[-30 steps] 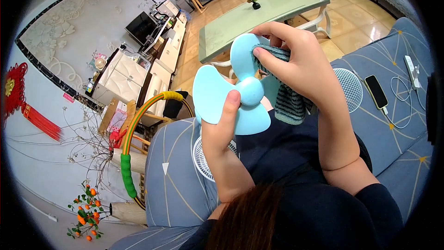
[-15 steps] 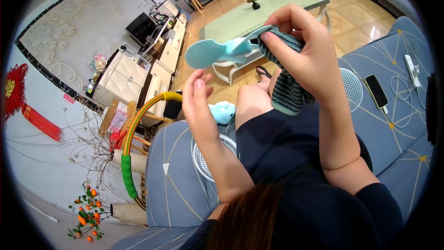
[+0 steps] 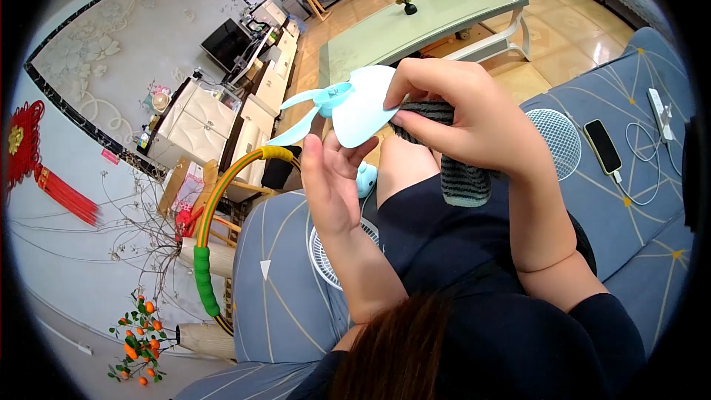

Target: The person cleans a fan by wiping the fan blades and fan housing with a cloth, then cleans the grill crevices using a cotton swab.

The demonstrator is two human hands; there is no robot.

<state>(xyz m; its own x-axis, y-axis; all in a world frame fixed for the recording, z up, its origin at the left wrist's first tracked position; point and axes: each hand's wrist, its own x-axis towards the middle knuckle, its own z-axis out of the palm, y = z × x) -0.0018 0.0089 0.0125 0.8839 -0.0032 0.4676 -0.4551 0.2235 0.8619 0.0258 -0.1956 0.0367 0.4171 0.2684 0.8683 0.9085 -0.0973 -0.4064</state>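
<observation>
A light blue fan blade (image 3: 361, 116) is held up in front of me, its hub and several vanes showing. My right hand (image 3: 466, 111) pinches one vane between thumb and fingers. The same hand also holds a dark striped cloth (image 3: 465, 178), possibly a sock, which hangs below its palm. Just beneath the blade is my left hand (image 3: 337, 185), palm up, thumb apart from its half-curled fingers. Its fingertips are close to the lower vane edge; I cannot tell if they touch.
A white fan grille (image 3: 323, 259) lies on the sofa by my left forearm, and another grille (image 3: 559, 141) on my right. The light blue fan body (image 3: 365, 179) is partly hidden. A phone (image 3: 602, 145) charges near a power strip (image 3: 659, 113). Ahead stands a glass-topped table (image 3: 444, 18).
The fan blade has turned, showing its hub and a broad vane. My right hand moved slightly lower with the blade and cloth, and my left hand turned its palm upward.
</observation>
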